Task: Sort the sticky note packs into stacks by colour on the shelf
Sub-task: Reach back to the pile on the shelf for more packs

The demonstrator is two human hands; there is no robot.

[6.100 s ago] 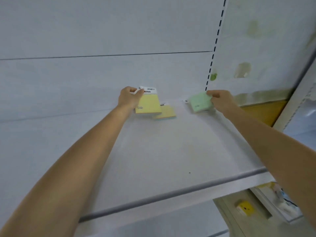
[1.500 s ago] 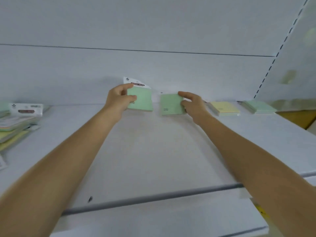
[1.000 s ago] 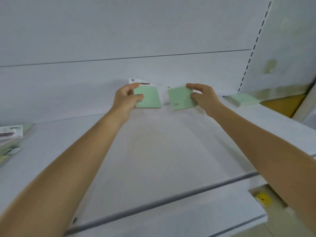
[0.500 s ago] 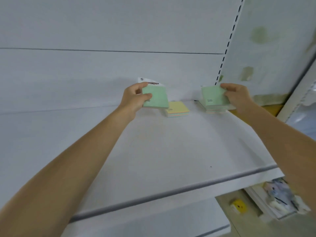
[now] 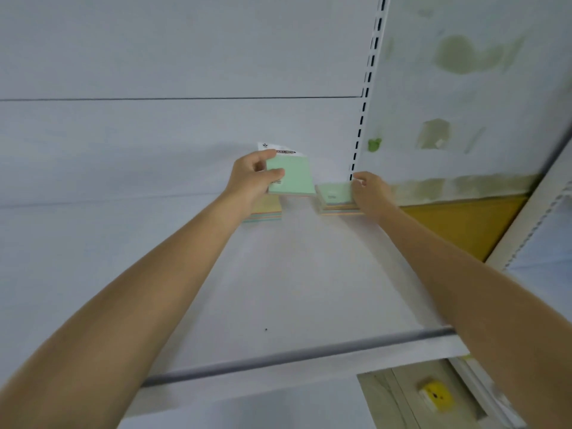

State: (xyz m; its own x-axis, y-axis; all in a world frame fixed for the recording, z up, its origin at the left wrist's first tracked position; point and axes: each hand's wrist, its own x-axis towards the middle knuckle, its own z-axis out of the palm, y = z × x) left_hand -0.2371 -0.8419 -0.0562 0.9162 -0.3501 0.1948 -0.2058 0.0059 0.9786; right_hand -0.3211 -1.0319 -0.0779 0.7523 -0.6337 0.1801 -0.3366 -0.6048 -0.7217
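Note:
My left hand (image 5: 252, 178) grips a green sticky note pack (image 5: 291, 178) with a white header card, held upright above the shelf. Under that hand lies a yellow-topped stack (image 5: 266, 210), partly hidden. My right hand (image 5: 370, 191) rests its fingers on a second green pack (image 5: 334, 193), which lies on top of the green stack (image 5: 339, 207) at the back right of the white shelf (image 5: 294, 274), next to the slotted upright.
The white back panel rises behind the stacks. A slotted upright (image 5: 366, 97) bounds the shelf on the right, with a stained wall beyond it. The shelf's grey front rail (image 5: 294, 356) runs across below my arms. A yellow object (image 5: 435, 396) lies lower right.
My right hand has lowered its green pack onto the green stack at the back right. The left hand has carried its green pack rightwards, over the yellow stack.

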